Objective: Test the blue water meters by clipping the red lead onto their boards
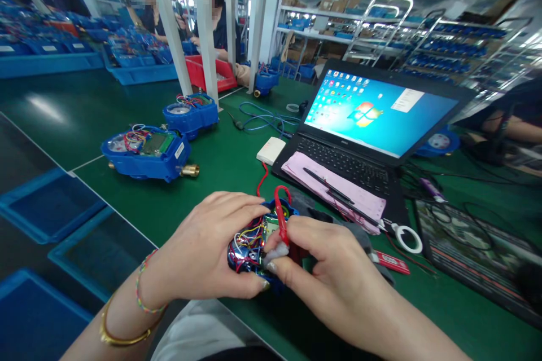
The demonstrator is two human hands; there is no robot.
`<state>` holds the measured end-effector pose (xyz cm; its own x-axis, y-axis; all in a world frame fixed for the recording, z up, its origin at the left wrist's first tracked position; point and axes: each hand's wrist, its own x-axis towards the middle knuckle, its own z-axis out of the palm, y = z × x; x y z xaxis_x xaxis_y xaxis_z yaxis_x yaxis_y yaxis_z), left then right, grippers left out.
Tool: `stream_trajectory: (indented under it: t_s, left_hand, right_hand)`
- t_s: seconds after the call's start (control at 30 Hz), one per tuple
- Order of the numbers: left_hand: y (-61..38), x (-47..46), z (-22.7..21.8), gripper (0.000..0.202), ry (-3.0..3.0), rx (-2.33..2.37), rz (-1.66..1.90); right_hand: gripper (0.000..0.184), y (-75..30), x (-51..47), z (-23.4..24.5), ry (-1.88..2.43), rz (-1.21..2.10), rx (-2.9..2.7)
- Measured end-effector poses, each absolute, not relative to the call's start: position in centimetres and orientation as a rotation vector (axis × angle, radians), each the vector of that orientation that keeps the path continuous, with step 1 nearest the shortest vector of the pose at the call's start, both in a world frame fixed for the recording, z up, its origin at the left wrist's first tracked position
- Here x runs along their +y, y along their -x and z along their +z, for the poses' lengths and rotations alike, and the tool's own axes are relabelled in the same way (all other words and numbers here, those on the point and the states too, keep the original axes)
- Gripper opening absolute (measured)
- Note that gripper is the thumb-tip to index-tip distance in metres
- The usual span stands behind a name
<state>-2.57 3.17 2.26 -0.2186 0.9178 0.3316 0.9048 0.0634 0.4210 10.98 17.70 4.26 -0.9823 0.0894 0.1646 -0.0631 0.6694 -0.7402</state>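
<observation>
My left hand is wrapped round the left side of an open blue meter at the table's near edge, its coloured wires and circuit board showing. My right hand is closed in a pinch on a red clip with a red lead, held against the meter's board; something whitish sits under its thumb. Two more open blue meters lie further left on the green table.
An open laptop stands to the right with a pink paper and pens on its keyboard. A white box, blue cables, a tape roll and a dark tray lie around. Blue bins sit at left. Other people work at the far end.
</observation>
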Motion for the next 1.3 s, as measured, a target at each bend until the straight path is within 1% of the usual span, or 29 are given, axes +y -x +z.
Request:
stream_trajectory:
  t_s: [0.2, 0.33, 0.4, 0.5, 0.67, 1.07, 1.3]
  left_hand:
    - [2.63, 3.02, 2.07, 0.063, -1.944, 2.276, 0.86]
    - [2.61, 3.1, 2.2, 0.062, -1.953, 2.26, 0.863]
    - [2.61, 3.17, 2.27, 0.06, -1.956, 2.247, 0.858]
    - [2.58, 3.18, 2.31, 0.058, -1.948, 2.233, 0.853]
    - [2.49, 3.15, 2.29, 0.055, -1.949, 2.239, 0.865]
    - [2.6, 3.19, 2.35, 0.057, -1.938, 2.251, 0.863]
    - [2.58, 3.24, 2.44, 0.059, -1.939, 2.26, 0.863]
  right_hand:
    - [0.019, -10.91, 17.64, 4.11, -0.027, 1.201, -2.679]
    - [0.012, -11.32, 17.83, 4.22, -0.044, 1.14, -2.72]
    - [0.009, -11.53, 18.04, 4.32, -0.003, 1.164, -2.718]
    - [0.011, -11.64, 18.32, 4.45, 0.052, 1.208, -2.69]
    - [0.007, -11.38, 18.35, 4.46, 0.108, 1.176, -2.725]
    - [0.012, -11.28, 17.99, 4.07, 0.033, 1.246, -2.656]
    - [0.012, -11.11, 17.92, 4.1, 0.038, 1.219, -2.678]
